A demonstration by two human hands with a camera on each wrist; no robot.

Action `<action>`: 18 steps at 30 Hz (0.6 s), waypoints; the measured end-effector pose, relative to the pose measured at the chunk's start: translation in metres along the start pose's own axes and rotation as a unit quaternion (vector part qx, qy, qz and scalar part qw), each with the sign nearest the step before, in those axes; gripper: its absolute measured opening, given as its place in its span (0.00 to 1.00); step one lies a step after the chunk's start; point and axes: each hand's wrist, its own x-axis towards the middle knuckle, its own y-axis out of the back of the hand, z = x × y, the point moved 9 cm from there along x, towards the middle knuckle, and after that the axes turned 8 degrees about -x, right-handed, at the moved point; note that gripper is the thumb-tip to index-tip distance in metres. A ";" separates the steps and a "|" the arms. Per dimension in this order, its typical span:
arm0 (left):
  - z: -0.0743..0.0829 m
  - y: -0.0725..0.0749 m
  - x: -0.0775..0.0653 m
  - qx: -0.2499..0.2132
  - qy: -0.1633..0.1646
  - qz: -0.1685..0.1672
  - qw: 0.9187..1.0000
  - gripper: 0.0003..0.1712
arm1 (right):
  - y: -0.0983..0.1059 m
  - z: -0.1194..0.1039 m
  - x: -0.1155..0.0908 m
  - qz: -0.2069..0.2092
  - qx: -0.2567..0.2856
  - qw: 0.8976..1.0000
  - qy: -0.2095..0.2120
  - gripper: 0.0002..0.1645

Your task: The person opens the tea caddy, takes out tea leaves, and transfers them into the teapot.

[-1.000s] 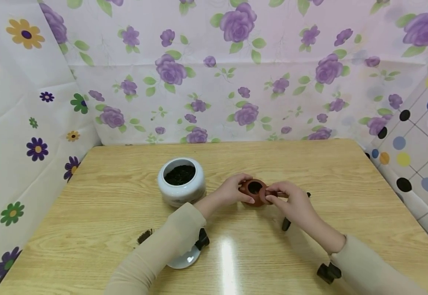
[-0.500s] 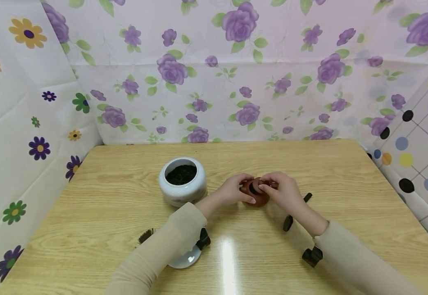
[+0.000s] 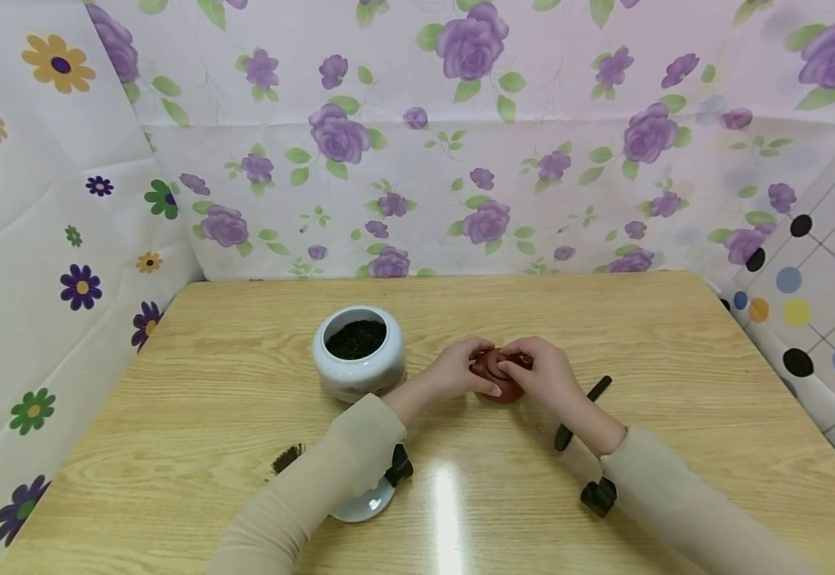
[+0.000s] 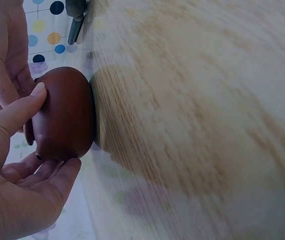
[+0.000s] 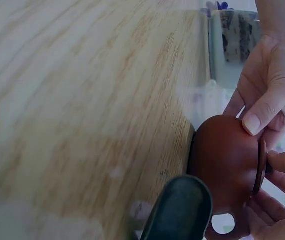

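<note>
A reddish-brown clay teapot (image 3: 501,391) stands on the table between both hands. My left hand (image 3: 455,372) holds its body from the spout side, with the thumb (image 4: 30,106) and fingers on opposite sides. At the teapot's mouth, my right hand (image 3: 542,374) pinches the knob of the round lid (image 5: 261,167). The lid lies over the opening, and a thin gap shows along its edge in the right wrist view. The teapot's handle (image 5: 236,225) loops out below the right hand. Most of the lid is covered by fingers in the head view.
Left of the teapot stands a white porcelain jar (image 3: 359,375) holding dark leaves (image 3: 356,339). A dark slim tool (image 3: 598,390) lies partly under the right forearm. By the left sleeve are a pale dish (image 3: 365,506) and a dark bristly clump (image 3: 288,458), both partly hidden.
My right hand has moved left with the lid, bringing it from beside the mouth to over it. The dark opening is now covered. The left hand keeps its hold.
</note>
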 end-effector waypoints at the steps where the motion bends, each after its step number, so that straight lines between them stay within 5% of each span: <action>1: 0.001 0.000 -0.001 0.000 0.000 0.000 1.000 0.43 | -0.001 0.000 0.000 -0.001 0.001 1.000 0.000 0.11; 18: 0.006 0.003 -0.005 -0.008 0.019 0.002 1.000 0.43 | 0.006 -0.002 0.002 -0.009 0.002 1.000 -0.005 0.14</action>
